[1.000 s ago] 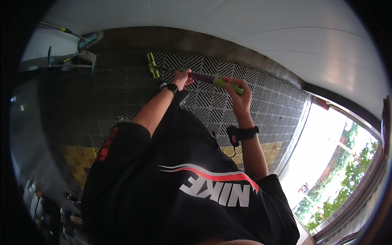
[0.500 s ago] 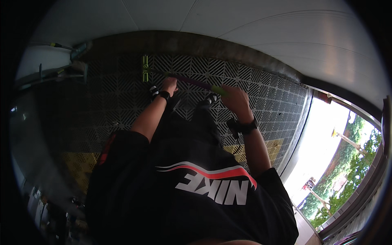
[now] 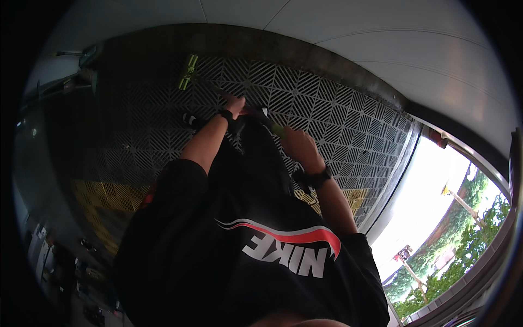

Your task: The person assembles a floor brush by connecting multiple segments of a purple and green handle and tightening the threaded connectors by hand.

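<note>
With both hands I hold a long-handled mop (image 3: 257, 114), its dark purplish pole slanting from upper left to lower right. The narrow bright green mop head (image 3: 188, 72) is at the far end, over the dark slatted floor. My left hand (image 3: 235, 104) is closed around the middle of the pole. My right hand (image 3: 299, 146) wraps the near end, beside a green section of the handle. Each wrist wears a dark band. My feet are just below the pole, partly hidden by dark trousers.
Interlocking slatted tiles (image 3: 348, 131) cover the floor, with a yellow strip (image 3: 120, 195) nearer me. A pale panelled wall (image 3: 370, 46) curves along the far side. Other long-handled tools (image 3: 81, 82) stand at far left. A bright doorway (image 3: 406, 191) opens at right.
The mop head has shifted slightly left and tilted. My right hand has come left and lower, closer to my left hand. My feet and the whole view have also shifted.
</note>
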